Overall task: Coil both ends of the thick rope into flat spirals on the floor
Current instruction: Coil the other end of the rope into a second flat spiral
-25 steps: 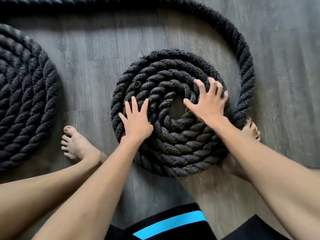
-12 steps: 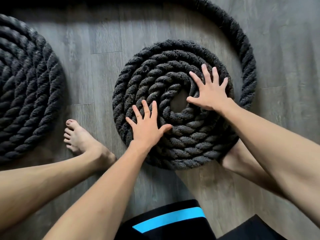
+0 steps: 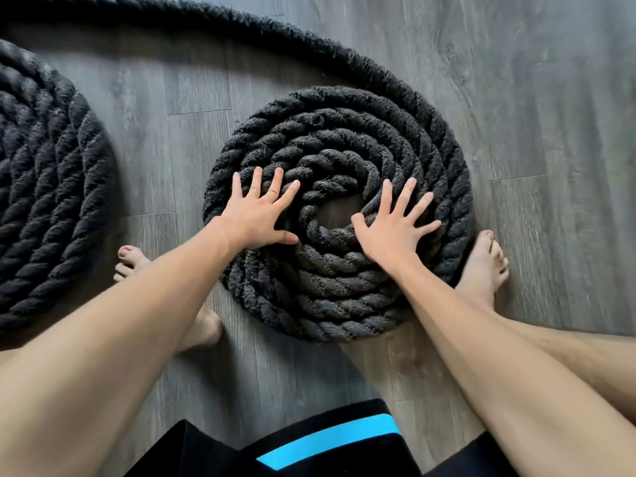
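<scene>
Left hand (image 3: 256,215) and right hand (image 3: 390,228) flat, fingers spread, grasping nothing, on thick black twisted rope spiral (image 3: 337,139) at frame centre. Second black rope spiral (image 3: 48,187) at left edge, on grey wood-plank floor (image 3: 550,132).

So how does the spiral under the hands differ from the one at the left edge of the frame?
The centre spiral lies fully in view; the left spiral is cut off by the frame. Both hands, left hand and right hand, press flat on the centre spiral; nothing touches the left spiral. The centre spiral shows a bare floor gap at its core; the left spiral's core is out of view. Both are flat coils of the same thick black rope.
</scene>
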